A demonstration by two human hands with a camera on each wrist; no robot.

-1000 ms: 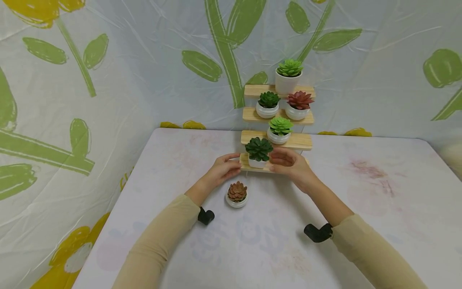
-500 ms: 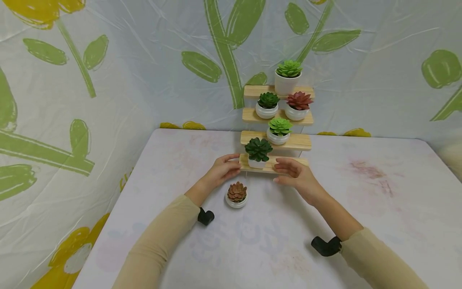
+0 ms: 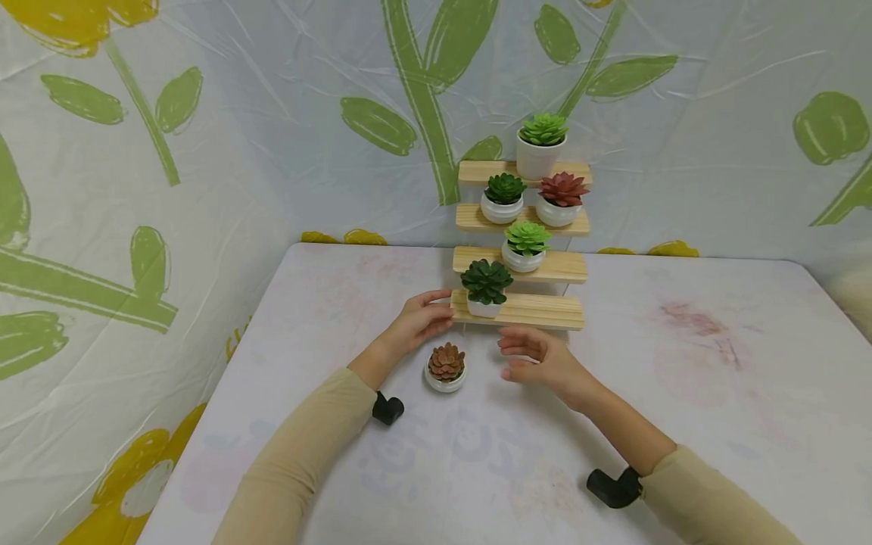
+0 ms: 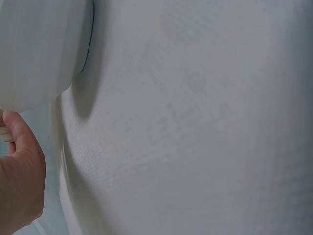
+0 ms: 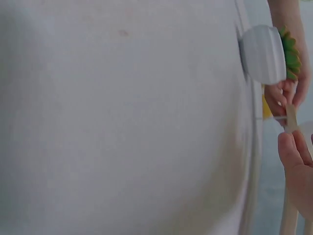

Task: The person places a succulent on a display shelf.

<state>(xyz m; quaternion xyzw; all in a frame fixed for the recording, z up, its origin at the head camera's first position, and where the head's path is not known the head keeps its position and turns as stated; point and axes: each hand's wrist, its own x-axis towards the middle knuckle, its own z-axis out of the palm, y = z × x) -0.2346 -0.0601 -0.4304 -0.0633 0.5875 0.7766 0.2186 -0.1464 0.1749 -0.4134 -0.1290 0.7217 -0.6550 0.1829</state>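
Observation:
My left hand (image 3: 421, 322) pinches the left end of the lowest board of a tiered wooden plant stand (image 3: 538, 310). On that board's left side sits a dark green succulent (image 3: 487, 281) in a white pot. A brown succulent (image 3: 446, 363) in a round white pot stands on the table, between the hands and just below the left one. My right hand (image 3: 545, 365) hovers in front of the stand, to the right of the brown succulent, fingers parted and holding nothing. In the right wrist view the white pot (image 5: 264, 54) appears beyond the right hand's thumb.
Higher boards carry a light green succulent (image 3: 524, 246), a second dark green one (image 3: 502, 197), a red one (image 3: 561, 198) and a tall-potted green one (image 3: 540, 147). The flower-printed backdrop (image 3: 272, 151) rises behind the white tabletop (image 3: 681, 393).
My right hand has let go of the dark green succulent's pot on the lowest board, drawn back and come down toward the brown succulent. The left hand keeps its place.

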